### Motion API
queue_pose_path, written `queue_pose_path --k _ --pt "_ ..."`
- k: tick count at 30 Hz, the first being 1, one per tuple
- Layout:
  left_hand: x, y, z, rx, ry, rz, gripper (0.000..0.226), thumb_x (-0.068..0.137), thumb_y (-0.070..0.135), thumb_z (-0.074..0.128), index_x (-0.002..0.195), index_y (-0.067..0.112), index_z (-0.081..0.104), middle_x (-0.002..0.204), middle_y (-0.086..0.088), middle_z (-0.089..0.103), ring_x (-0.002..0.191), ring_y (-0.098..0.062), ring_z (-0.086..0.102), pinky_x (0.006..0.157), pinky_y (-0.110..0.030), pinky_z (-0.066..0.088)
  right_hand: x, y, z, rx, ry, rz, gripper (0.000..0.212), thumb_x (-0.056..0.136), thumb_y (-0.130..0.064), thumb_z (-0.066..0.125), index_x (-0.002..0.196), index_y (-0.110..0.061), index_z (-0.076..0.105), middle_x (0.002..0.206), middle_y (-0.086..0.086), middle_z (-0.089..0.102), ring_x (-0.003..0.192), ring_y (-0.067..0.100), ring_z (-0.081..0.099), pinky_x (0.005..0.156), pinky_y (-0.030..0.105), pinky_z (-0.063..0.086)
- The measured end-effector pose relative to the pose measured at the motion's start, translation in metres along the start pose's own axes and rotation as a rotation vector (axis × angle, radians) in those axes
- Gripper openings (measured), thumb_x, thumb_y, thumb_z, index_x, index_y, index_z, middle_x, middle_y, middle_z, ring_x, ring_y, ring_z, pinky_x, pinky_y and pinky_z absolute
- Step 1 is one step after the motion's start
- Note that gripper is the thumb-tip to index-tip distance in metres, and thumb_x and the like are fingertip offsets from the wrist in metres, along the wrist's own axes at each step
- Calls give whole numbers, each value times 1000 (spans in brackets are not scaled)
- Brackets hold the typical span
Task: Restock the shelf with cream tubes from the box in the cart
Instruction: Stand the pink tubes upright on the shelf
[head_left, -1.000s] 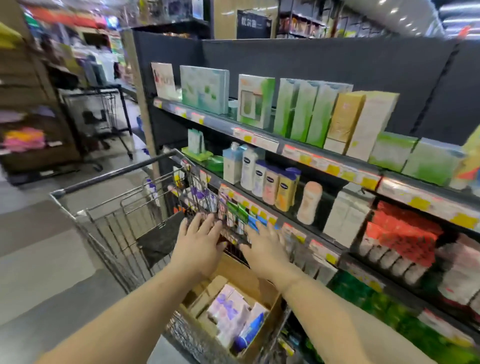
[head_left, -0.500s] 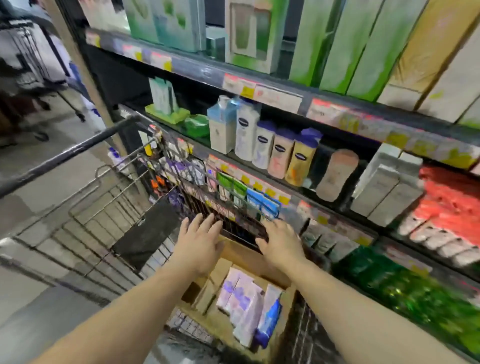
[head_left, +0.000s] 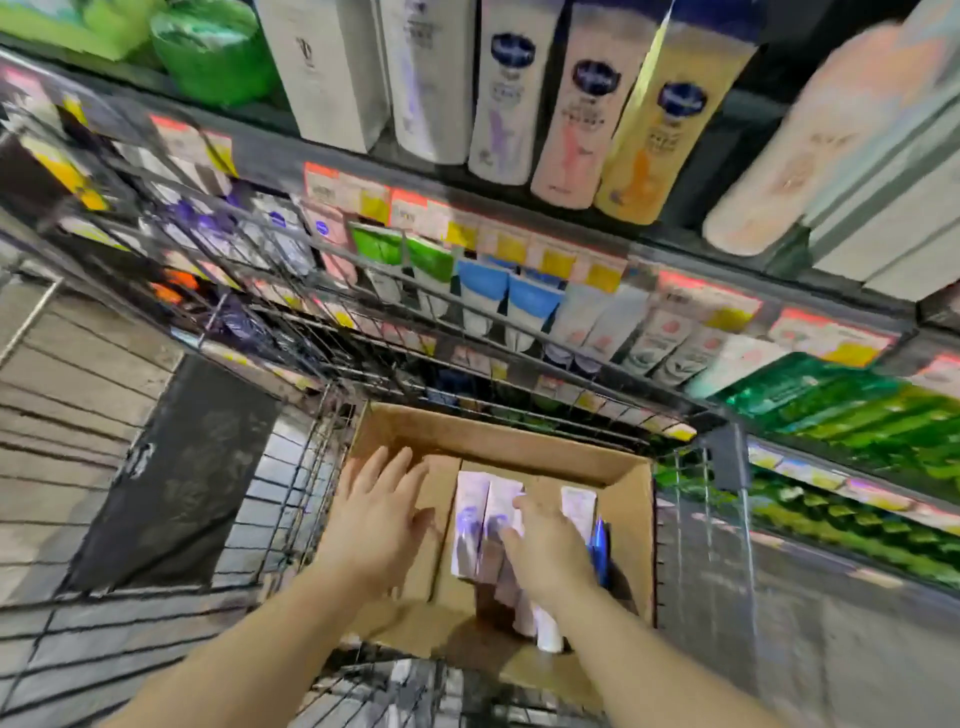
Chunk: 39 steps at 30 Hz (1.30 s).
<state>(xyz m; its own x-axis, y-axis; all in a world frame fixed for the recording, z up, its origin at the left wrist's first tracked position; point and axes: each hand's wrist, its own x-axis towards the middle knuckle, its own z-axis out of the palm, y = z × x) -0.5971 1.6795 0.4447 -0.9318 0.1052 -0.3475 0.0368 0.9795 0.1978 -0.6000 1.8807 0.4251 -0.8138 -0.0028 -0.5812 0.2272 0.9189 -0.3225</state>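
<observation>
An open cardboard box (head_left: 498, 441) sits in the wire cart (head_left: 291, 483). Inside lie several white-and-lilac cream tubes (head_left: 470, 514) and a blue one (head_left: 600, 551) at the right. My left hand (head_left: 379, 525) hovers flat over the box's left flap, fingers spread and holding nothing. My right hand (head_left: 545, 545) rests palm down on the tubes, fingers spread across them; no tube is lifted. Beyond the cart, the shelf (head_left: 519, 270) carries a row of hanging tubes in green, blue and white.
Tall lotion bottles (head_left: 566, 104) stand on the shelf above. Green packs (head_left: 852, 415) fill the lower shelf at the right. A dark flap (head_left: 176, 478) lies in the cart's left part. The cart's front rim presses close to the shelf edge.
My view has dropped and closed in on the box. Both hands left the cart's front rim and came down into the box, the right one onto the tubes.
</observation>
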Motion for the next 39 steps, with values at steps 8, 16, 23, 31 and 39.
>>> queue_pose_path --k 8,16,23,31,39 --pt "20 -70 47 -90 -28 -100 53 99 46 38 149 30 30 162 3 13 150 -26 2 118 -41 -10 64 -4 99 -123 -20 85 27 97 -33 46 111 -16 62 110 7 68 103 31 65 77 36 52" --pt "9 -68 74 -106 57 -127 52 95 52 36 143 33 39 162 2 17 149 -22 2 116 -34 -7 78 -24 130 -72 -3 271 53 83 -56 49 107 -12 66 102 9 69 95 34 66 70 33 44" --pt "3 -65 63 11 29 -7 46 92 48 50 133 27 52 156 -6 33 148 -30 11 120 -47 5 74 -12 98 113 -133 278 33 91 -48 56 91 -16 66 77 -1 59 73 23 54 47 23 26" --pt "3 -38 44 -515 -216 -128 71 81 49 70 142 29 39 140 17 46 133 -10 40 110 -32 38 48 -19 66 661 -257 46 23 80 -41 72 88 -20 66 80 -2 73 79 18 71 78 40 60" --pt "1 -39 29 -909 -311 -251 18 80 35 75 94 28 66 90 9 72 87 -6 67 75 -19 48 75 18 71 164 -161 280 31 90 -35 61 117 -20 63 107 2 68 80 17 60 57 22 45"
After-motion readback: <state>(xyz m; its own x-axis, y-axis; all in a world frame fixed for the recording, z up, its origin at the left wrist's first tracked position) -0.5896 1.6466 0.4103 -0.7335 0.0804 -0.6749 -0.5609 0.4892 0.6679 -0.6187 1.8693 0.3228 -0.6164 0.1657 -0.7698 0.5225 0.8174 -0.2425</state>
